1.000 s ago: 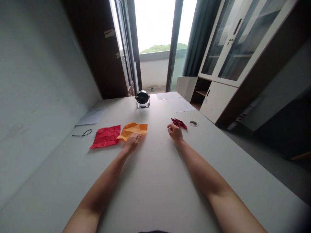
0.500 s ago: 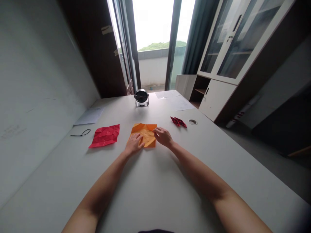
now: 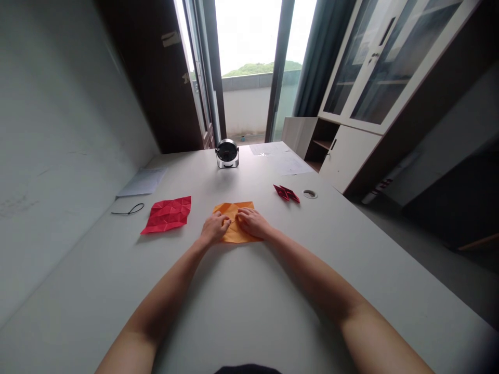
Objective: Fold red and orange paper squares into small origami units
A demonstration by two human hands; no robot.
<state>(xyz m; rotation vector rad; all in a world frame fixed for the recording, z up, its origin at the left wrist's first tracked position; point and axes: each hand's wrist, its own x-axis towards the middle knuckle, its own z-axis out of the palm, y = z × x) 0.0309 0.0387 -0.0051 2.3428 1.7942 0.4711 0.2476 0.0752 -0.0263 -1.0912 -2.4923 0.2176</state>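
Observation:
A creased sheet of orange paper (image 3: 237, 237) lies on the white table in front of me, its surface crossed by fold lines. My left hand (image 3: 214, 227) is on its left side, fingers bent and thumb drawn in against them, gripping the paper. On the right part rests my right hand (image 3: 253, 223), its fingers curled down toward the middle and closed on the paper. The fingertips of both hands are close together, and they partly hide the creases there.
A creased red paper sheet (image 3: 167, 215) lies left, beside a black cable tie (image 3: 130, 210). Folded red paper pieces (image 3: 286, 193) sit right, near a round cable hole (image 3: 310, 194). A small round black device on a stand (image 3: 227, 153) and white papers (image 3: 143, 182) are farther back.
My right hand has moved left from the sheet's right edge onto its inner part. The left hand's fingers have curled in more. The orange paper has shifted slightly.

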